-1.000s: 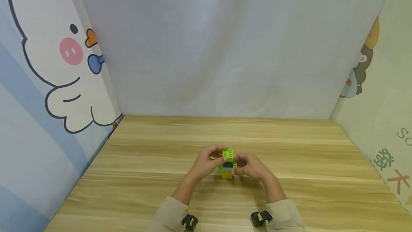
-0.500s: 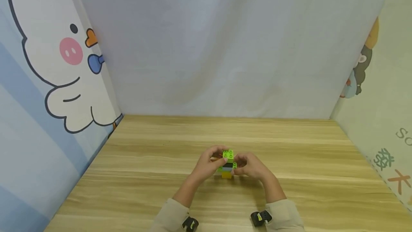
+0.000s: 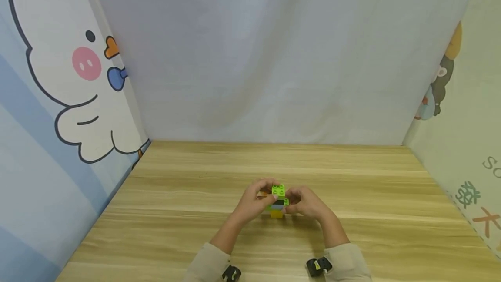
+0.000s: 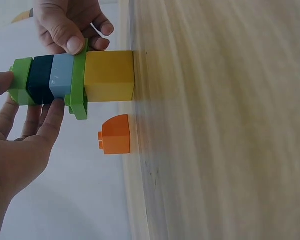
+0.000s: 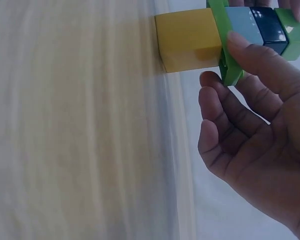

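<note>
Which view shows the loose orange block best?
The left wrist view: the orange block appears whole there, with its curved face and studs visible, apart from the block stack. The head view gives only a small, partly blocked patch of orange; the right wrist view doesn't show it.

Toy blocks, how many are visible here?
6: stacked upward are yellow, flat green, light blue, dark and top green; the orange block stands apart, to their left. Others may be hidden.
</note>
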The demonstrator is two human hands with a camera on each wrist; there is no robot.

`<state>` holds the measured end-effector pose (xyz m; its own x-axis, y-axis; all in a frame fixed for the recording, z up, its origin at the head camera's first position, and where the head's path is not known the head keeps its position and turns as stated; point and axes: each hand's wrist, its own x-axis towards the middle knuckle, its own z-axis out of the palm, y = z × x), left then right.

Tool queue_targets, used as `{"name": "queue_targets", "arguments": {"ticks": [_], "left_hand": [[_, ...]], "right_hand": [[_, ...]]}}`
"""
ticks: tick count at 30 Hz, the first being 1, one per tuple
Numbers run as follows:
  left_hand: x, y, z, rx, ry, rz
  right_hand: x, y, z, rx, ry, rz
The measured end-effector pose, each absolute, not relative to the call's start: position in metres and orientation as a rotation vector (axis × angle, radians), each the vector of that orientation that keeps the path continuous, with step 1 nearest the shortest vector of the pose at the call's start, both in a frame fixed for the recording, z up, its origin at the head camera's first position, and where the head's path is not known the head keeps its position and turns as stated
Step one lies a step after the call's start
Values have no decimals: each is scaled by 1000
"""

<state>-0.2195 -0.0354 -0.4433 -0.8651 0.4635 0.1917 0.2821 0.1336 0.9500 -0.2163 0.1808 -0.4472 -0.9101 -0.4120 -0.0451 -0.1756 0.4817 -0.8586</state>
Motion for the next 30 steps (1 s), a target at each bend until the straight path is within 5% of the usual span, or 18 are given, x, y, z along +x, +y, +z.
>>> {"name": "queue_targets", "arguments": {"ticks": [30], "left_hand": [[-222,-41,-438,772,2220,1760]], "right_hand": [[-216,186,-445,-480,2453,-1423]]}}
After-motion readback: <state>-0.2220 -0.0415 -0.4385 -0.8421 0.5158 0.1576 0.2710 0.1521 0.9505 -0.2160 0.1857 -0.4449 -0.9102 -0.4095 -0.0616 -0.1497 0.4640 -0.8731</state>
